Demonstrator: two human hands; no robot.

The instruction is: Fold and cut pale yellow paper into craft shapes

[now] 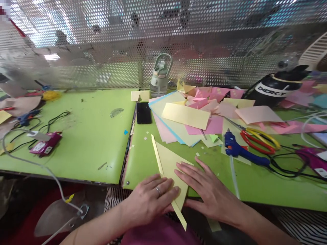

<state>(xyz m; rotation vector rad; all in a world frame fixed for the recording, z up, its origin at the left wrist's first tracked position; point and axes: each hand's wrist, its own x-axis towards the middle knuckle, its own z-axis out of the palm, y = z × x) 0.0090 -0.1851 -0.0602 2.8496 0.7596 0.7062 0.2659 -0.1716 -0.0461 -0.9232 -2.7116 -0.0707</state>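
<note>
A pale yellow sheet of paper [170,154] lies at the table's front edge, its lower end jutting past it. A narrow folded strip [156,153] runs along its left side. My left hand [154,195], with a ring on one finger, is closed on this folded side, fingers on top; its thumb is mostly hidden. My right hand [204,187] lies flat on the sheet's right edge, fingers stretched and apart, thumb lower down near the table edge.
Coloured paper sheets [186,115] lie behind, beside a phone [144,113] and a water bottle [159,80]. To the right are a blue glue gun [242,153], scissors [258,139] and a black container [274,88]. A magenta box [47,144] with cables sits left. A perforated metal screen [102,58] stands behind.
</note>
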